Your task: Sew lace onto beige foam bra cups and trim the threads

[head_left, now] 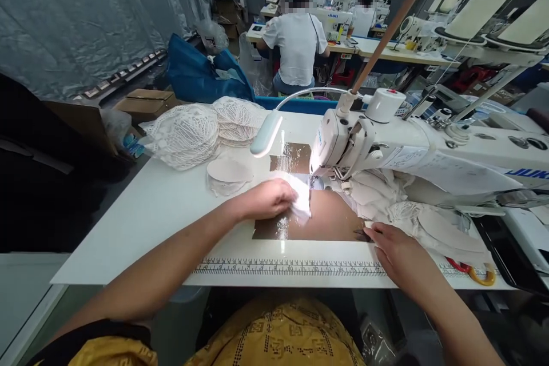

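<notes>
My left hand point(274, 199) is closed on a white fabric piece point(302, 197), its edge lying close to the needle area of the white sewing machine point(343, 140). My right hand point(394, 246) is at the right of the brown plate point(330, 220), fingers pinched round small dark thread snips point(362, 234) whose pointed tips face left. Part of the snips is hidden by the fingers. Pale oval fabric pieces point(229, 174) are stacked left of my left hand. More pale pieces point(373, 194) are heaped beneath the machine arm.
White lace pieces point(184, 134) are piled at the table's back left. A lamp point(266, 134) hangs over the work. A printed ruler point(274, 267) runs along the front edge; orange-handled scissors point(482, 275) lie at right. A person point(295, 46) sits at a table beyond.
</notes>
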`<state>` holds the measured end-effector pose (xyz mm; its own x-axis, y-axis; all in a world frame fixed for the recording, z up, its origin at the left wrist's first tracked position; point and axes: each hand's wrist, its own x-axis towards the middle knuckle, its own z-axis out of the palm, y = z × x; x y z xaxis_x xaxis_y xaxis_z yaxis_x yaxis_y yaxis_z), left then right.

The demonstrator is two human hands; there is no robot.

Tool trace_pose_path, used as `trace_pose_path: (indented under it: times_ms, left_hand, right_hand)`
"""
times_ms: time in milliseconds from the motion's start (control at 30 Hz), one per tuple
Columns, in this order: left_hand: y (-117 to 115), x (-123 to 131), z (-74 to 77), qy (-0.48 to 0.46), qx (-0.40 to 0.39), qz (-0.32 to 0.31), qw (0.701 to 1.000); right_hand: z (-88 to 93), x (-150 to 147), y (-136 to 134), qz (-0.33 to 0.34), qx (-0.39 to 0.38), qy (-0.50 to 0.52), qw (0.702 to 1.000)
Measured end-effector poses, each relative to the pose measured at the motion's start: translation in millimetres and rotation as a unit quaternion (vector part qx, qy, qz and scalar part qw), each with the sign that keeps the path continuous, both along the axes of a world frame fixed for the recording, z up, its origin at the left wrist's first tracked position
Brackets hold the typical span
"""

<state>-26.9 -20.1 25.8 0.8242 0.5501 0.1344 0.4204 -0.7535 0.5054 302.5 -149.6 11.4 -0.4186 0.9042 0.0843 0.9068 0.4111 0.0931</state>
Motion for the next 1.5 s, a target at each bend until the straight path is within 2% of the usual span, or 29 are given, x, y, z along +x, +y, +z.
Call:
trace_pose_path:
  times_ms: [67,100,167,233,367,467,533,700,833,1033,1167,1333,1433,1500]
  left_hand:
    - [-18.6,-0.4,12.5,0.023,-0.065,-0.085,0.994]
    - [-26.2,-1.3,17.3,0.030,-0.089,-0.104,0.990]
    - [-35.0,-5.0,22.6,0.026,-0.128,-0.094,0.987]
    - [-34.0,-10.6,22.2,-0.005,-0.141,-0.025,0.990]
    - [-12.7,-20.0,12.1,-0.036,-0.140,0.175,0.974]
    - [1.2,-20.6,5.5,-0.019,-0.210,0.219,0.953]
    - [4.8,-19.3,3.0,-0.022,-0.232,0.221,0.947]
    - [4.1,-17.8,-1.7,-0.038,-0.226,0.227,0.946]
    - [4.5,-16.6,-6.3,-0.060,-0.220,0.237,0.944]
    - [9.4,-9.0,-9.2,-0.086,-0.219,0.196,0.952]
    - [21.2,-2.0,-10.0,-0.082,-0.229,0.168,0.955]
    - [44.3,9.2,-13.2,-0.052,-0.186,0.135,0.972]
    - [49.0,12.9,-8.9,-0.012,-0.067,0.113,0.991]
    - [42.2,13.3,-2.6,0.007,0.026,0.107,0.994]
  right_hand:
    - [-4.2,5.0,-3.2,0.005,-0.010,-0.008,1.000]
    - [-5.3,6.4,-4.0,0.010,-0.013,-0.007,1.000]
    - [-7.6,7.5,-4.6,0.023,-0.014,-0.002,1.000]
    - [-11.2,7.1,-4.4,0.026,-0.008,-0.001,1.000]
    - [-20.4,4.3,-3.2,0.009,0.001,0.015,1.000]
    - [-20.6,3.6,-3.8,0.019,0.000,0.071,0.997]
    - [-16.6,3.3,-5.5,0.004,-0.011,0.117,0.993]
    - [-5.2,-7.6,-6.7,-0.054,-0.055,0.223,0.972]
    - [-0.8,-34.6,8.5,-0.023,-0.090,0.268,0.959]
    - [0.0,-82.0,59.3,0.102,-0.102,0.186,0.972]
    - [-5.1,-88.6,80.3,0.116,-0.104,0.122,0.980]
    - [-11.2,-81.5,79.6,0.100,-0.110,0.131,0.980]
    - [-16.8,-79.8,78.0,0.082,-0.101,0.145,0.981]
    - [-20.8,-79.1,77.9,0.072,-0.092,0.160,0.980]
